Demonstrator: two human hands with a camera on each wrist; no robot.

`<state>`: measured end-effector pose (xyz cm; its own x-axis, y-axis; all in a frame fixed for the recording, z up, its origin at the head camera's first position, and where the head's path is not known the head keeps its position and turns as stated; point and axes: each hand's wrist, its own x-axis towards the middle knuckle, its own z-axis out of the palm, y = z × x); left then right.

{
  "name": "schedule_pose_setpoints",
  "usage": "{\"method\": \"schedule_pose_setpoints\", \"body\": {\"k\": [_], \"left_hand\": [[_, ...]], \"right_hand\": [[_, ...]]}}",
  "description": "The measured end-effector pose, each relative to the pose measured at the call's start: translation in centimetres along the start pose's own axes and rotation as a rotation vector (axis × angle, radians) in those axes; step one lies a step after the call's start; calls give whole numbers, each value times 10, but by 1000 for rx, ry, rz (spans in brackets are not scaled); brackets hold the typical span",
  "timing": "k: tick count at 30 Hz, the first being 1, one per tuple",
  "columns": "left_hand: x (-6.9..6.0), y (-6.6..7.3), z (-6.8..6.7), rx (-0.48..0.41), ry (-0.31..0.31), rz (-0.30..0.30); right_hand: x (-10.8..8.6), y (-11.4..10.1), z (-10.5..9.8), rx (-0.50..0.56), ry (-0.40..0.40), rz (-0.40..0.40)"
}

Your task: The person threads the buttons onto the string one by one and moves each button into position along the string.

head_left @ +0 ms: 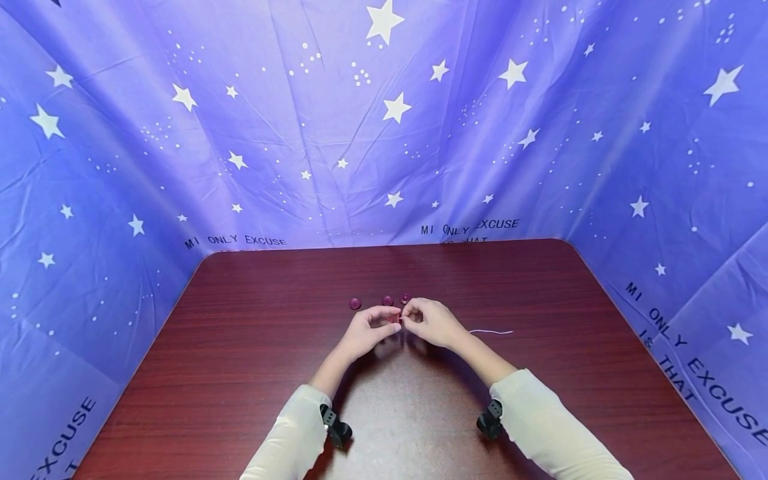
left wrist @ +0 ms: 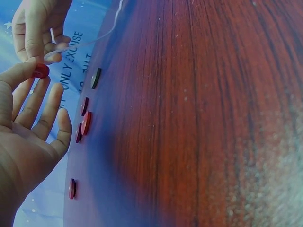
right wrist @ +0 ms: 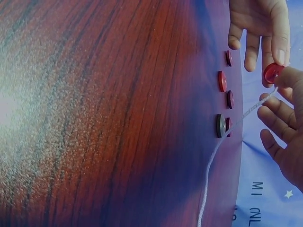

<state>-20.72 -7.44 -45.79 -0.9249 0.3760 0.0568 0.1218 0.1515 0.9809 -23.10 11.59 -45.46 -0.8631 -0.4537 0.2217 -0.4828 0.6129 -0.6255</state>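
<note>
My left hand (head_left: 367, 329) pinches a red button (right wrist: 271, 74) by its edge between thumb and fingertip, raised above the table. Right against the button, my right hand (head_left: 433, 323) pinches a thin white string (right wrist: 207, 175) close to its end. Whether the string's tip passes through a buttonhole is hidden by the fingertips. From the right hand the string trails down over the table, and part of it shows beyond that wrist in the head view.
Several loose buttons lie beyond the hands on the dark red wooden table (head_left: 270, 373), among them a red one (right wrist: 222, 81), a dark red one (left wrist: 72, 188) and a grey-green one (right wrist: 220, 126). A blue-purple star curtain (head_left: 336, 120) surrounds the table.
</note>
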Motion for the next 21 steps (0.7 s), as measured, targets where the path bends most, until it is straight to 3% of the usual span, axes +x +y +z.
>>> {"method": "schedule_pose_setpoints", "body": {"k": [21], "left_hand": [[0, 4, 3, 3, 13, 8]], "right_hand": [[-1, 2, 1, 3, -4, -36]]}}
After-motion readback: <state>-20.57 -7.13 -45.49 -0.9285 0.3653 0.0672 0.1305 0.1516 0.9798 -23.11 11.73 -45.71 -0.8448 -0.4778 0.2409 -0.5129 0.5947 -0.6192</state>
